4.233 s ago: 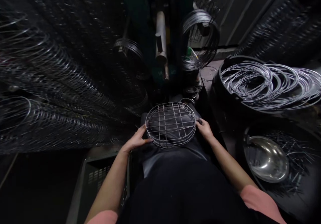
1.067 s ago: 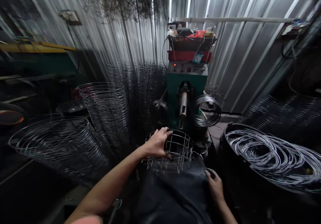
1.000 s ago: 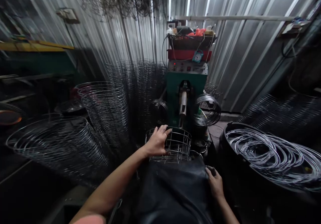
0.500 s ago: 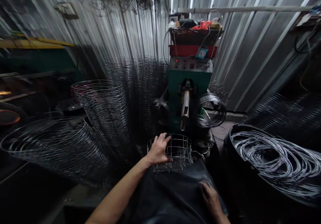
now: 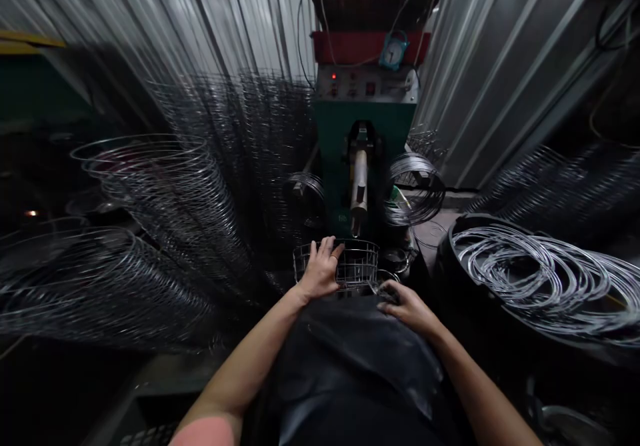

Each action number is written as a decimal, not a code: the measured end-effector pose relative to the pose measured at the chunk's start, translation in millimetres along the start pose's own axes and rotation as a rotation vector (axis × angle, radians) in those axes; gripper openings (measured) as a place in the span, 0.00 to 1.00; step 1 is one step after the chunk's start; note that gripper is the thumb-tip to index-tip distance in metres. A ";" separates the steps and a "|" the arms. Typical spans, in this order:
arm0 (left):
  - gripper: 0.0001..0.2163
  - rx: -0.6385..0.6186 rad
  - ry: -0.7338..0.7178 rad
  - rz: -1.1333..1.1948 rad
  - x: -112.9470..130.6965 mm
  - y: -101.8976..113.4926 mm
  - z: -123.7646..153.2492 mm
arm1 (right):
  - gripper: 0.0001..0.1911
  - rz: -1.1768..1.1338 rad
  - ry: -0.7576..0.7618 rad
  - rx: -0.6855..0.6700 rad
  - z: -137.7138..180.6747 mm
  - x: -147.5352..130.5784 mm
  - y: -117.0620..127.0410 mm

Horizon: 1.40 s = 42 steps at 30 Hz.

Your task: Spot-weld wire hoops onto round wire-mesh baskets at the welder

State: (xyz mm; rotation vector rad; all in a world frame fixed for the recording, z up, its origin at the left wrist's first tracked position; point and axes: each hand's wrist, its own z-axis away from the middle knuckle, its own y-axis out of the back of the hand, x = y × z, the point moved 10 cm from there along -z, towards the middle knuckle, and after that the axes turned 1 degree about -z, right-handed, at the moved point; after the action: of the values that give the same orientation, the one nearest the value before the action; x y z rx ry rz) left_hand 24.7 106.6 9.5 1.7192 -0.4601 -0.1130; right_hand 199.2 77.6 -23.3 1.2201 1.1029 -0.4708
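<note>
A round wire basket (image 5: 357, 263) stands on edge past my knees, its open side toward me, just below the metal arm (image 5: 359, 186) of a green machine (image 5: 367, 139). My left hand (image 5: 321, 269) grips the basket's left rim, fingers curled over the wire. My right hand (image 5: 406, 306) lies at the basket's lower right, fingers bent around a thin wire ring (image 5: 383, 281). A dark apron (image 5: 350, 353) covers my lap.
Stacks of wire rings (image 5: 165, 193) crowd the left side. A black tub (image 5: 450, 259) of loose wire hoops (image 5: 540, 273) stands at the right. Wire coils (image 5: 415, 189) hang beside the machine. Corrugated metal wall behind.
The view has tipped down and nearer. My right hand moved up from the apron to the wire ring by the basket. The left hand kept its hold on the basket rim.
</note>
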 end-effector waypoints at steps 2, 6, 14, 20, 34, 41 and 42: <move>0.42 -0.027 -0.016 0.008 5.2 -6.6 -4.0 | 0.05 0.056 0.003 -0.123 -20.8 -15.3 -11.0; 0.43 -0.048 -0.035 0.043 8.6 -16.7 -10.4 | 0.08 0.303 -0.006 -0.077 -53.1 -16.7 -21.1; 0.44 -0.045 -0.042 0.124 2.2 -27.3 -17.9 | 0.09 0.554 0.058 -0.057 -67.1 -10.3 -37.9; 0.43 -0.033 0.009 0.196 -9.4 -33.9 -23.8 | 0.14 0.373 0.234 -0.142 -59.1 -21.7 -36.2; 0.46 -0.052 0.015 0.286 -26.5 -43.9 -31.0 | 0.17 0.440 0.305 -0.086 -69.5 -17.4 -41.4; 0.44 -0.054 0.059 0.283 -39.3 -39.6 -48.1 | 0.13 0.483 0.303 -0.063 -91.9 -24.4 -31.7; 0.44 -0.054 0.053 0.289 -39.4 -38.9 -50.0 | 0.13 0.480 0.302 -0.060 -94.1 -25.4 -30.7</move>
State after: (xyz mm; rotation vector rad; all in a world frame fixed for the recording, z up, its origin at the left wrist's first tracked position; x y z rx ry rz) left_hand 14.3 172.2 -24.6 1.5819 -0.6549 0.1274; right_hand 124.4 146.4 -11.8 1.4776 1.0182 0.1165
